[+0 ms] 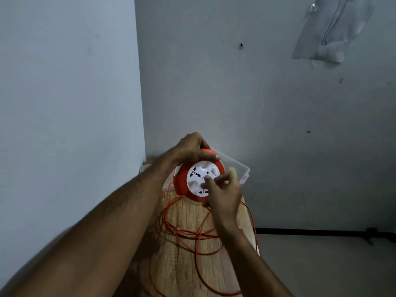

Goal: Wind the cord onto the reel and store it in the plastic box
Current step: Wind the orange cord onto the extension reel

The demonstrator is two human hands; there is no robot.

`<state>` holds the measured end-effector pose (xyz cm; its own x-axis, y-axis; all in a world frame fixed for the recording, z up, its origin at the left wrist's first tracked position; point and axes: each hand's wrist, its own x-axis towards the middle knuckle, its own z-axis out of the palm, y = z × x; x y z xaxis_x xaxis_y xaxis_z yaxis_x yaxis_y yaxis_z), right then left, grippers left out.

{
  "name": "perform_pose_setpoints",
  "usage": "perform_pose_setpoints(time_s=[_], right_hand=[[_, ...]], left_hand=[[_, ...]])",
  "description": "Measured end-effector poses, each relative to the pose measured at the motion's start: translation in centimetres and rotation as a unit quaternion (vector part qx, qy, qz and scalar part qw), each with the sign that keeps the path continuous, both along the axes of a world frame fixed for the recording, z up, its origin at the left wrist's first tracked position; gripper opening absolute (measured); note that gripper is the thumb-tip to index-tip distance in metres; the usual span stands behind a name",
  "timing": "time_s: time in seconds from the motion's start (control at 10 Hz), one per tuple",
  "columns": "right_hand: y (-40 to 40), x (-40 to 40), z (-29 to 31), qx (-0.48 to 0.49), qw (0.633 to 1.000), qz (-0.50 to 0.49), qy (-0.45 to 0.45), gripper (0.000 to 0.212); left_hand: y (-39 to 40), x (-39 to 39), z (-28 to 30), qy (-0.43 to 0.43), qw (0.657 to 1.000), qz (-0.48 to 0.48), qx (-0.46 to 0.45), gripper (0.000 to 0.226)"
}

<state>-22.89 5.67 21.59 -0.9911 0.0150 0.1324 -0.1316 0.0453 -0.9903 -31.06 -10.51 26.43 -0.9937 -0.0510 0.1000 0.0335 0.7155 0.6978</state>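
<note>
Wooden table (188,213) is narrow and stands in the wall corner; loose orange cord (194,234) loops over its edges. Round orange reel (182,179) is lifted before the clear box (242,168). Left hand (190,150) grips its top rim; right hand (225,191) pinches the white face.

Both hands' fingers (211,156) curled

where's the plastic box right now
In the head view, the plastic box sits at the wooden table's far end, behind the reel.
</note>
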Motion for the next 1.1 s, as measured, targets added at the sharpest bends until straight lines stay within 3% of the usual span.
perform_pose_setpoints(time_s=[0.1,0.2,0.3,0.4,0.5,0.6,0.7,0.8,0.9,1.0,1.1], right_hand=[[2.5,-0.9,-0.7,0.387,0.815,0.045,0.429,0.038],[3.8,-2.6,-0.7,0.546,0.671,0.172,0.471,0.060],[4.1,-3.8,-0.2,0.607,0.619,0.200,0.458,0.065],[3.6,-3.8,0.1,0.658,0.561,0.163,0.475,0.062],[3.2,-3.6,0.2,0.663,0.533,0.141,0.507,0.051],[3.1,-4.2,0.2,0.652,0.538,0.128,0.519,0.054],[2.5,-5.0,-0.1,0.627,0.600,0.109,0.485,0.061],[1.6,-5.2,-0.3,0.515,0.744,0.067,0.420,0.054],[0.3,-3.9,0.1,0.355,0.887,-0.003,0.296,0.047],[-1.4,-2.9,-0.7,0.171,0.981,-0.046,0.083,0.053],[-2.5,-2.6,0.1,-0.116,0.973,-0.081,-0.183,0.049]], left_hand=[[-0.8,0.2,0.7,-0.020,0.999,-0.026,0.030,0.035],[-0.5,0.1,1.3,-0.039,0.998,-0.043,0.037,0.035],[0.1,0.0,1.6,-0.059,0.996,-0.070,0.020,0.033],[0.5,-0.2,1.5,-0.057,0.995,-0.076,0.016,0.034],[0.6,-0.3,1.1,-0.050,0.996,-0.071,0.017,0.033],[0.5,-0.3,0.4,-0.025,0.998,-0.040,0.029,0.034],[0.5,-0.4,0.1,0.011,0.999,0.004,0.030,0.038],[0.7,-0.5,0.2,0.027,0.999,0.027,0.031,0.039],[1.0,-0.7,0.2,0.046,0.997,0.044,0.052,0.039],[1.6,-1.0,-0.2,0.054,0.998,0.042,0.016,0.043],[2.2,-1.2,-0.9,0.055,0.998,0.036,-0.001,0.046]])
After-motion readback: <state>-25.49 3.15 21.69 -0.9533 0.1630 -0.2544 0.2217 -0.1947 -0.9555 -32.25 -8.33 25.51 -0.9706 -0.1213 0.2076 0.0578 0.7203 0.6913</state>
